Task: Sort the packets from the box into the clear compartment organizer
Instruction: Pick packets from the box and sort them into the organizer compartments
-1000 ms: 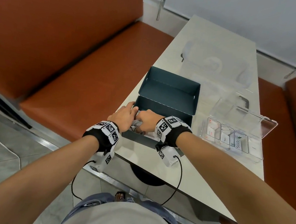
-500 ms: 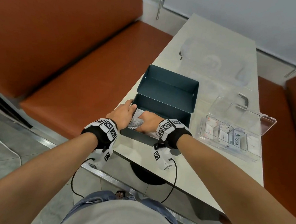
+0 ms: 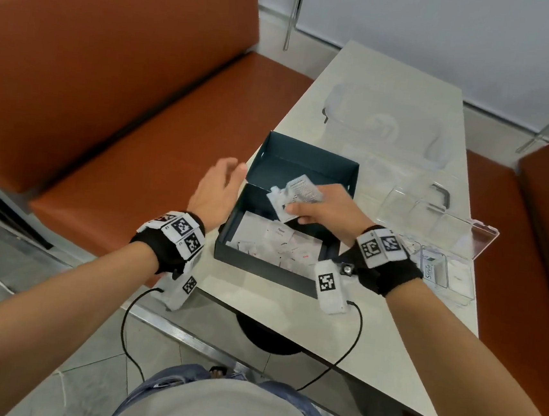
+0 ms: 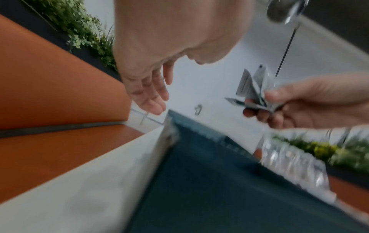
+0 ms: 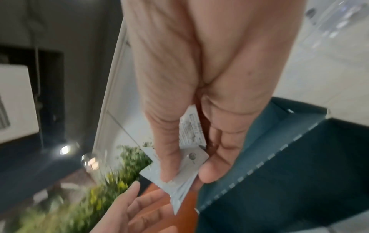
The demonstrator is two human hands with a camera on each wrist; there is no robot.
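The right hand holds a small bunch of packets up above the dark box. The thumb presses down on top of the bunch, and the other fingers curl under it, so the packets sit squeezed between them. Their corners stick out past the fingertips like a fan. One packet shows tiny print that is too small to read.

The left hand floats just beside the left wall of the box. Its fingers are straight and a little apart, and it holds nothing. It does not touch the box or the bunch.

More white packets lie flat on the bottom of the box, under the right hand.

The clear organizer sits on the table to the right of the box, with its lid up. Some packets are in its slots.
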